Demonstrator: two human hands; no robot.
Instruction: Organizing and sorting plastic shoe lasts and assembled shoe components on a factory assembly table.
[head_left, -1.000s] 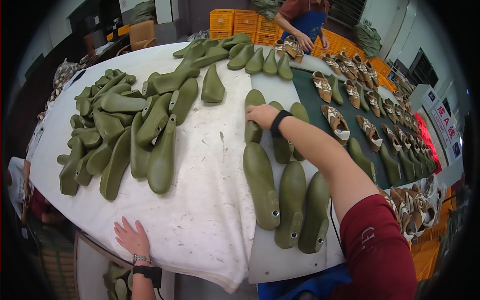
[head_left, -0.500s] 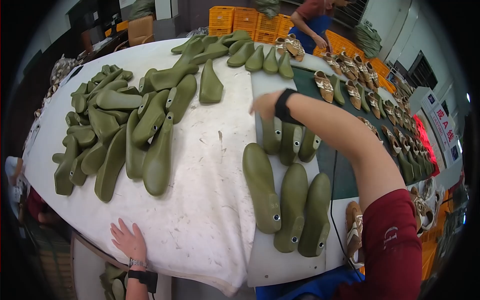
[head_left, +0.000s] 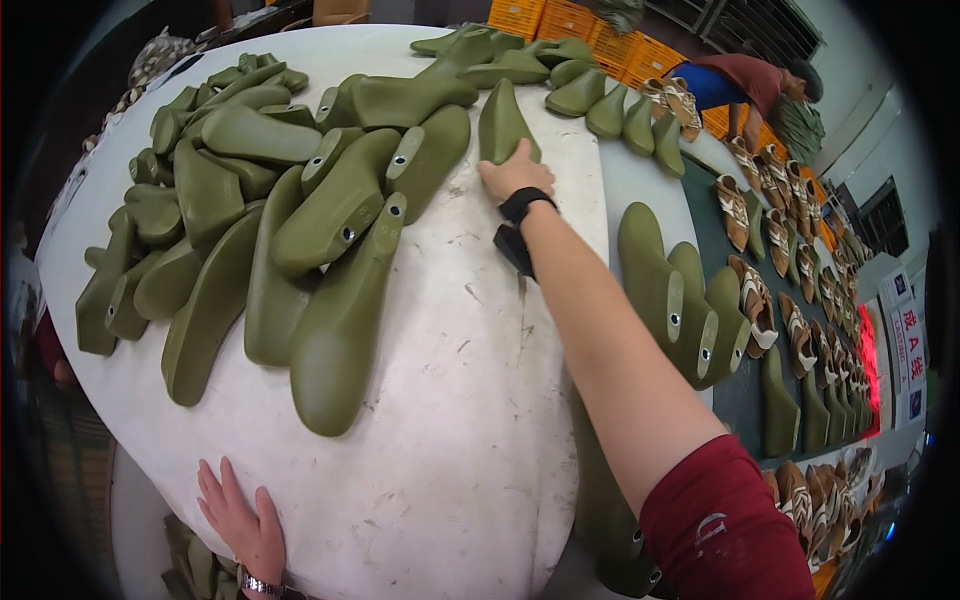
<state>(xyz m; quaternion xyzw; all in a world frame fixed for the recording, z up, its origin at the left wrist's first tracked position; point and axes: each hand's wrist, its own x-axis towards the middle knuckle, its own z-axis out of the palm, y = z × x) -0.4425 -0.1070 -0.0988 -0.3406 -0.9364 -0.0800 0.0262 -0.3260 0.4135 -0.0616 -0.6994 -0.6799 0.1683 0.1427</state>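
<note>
My right hand (head_left: 513, 172) reaches across the white table (head_left: 450, 440) and grips the heel end of a single olive-green shoe last (head_left: 503, 118) lying apart from the others. A black band sits on that wrist. My left hand (head_left: 240, 520) rests flat, fingers spread, on the table's near edge and holds nothing. A large heap of green shoe lasts (head_left: 270, 200) lies left of my right hand. A row of upright lasts (head_left: 680, 300) stands to the right of my forearm.
More green lasts (head_left: 560, 60) lie at the table's far end. Brown strapped sandals (head_left: 760, 290) on lasts line a dark belt to the right. Another person in a red top (head_left: 750, 80) works at the far right beside orange crates (head_left: 560, 15).
My right hand has left the row of lasts on the right and moved forward and left onto the single last. The view has shifted closer over the table. My left hand has stayed put.
</note>
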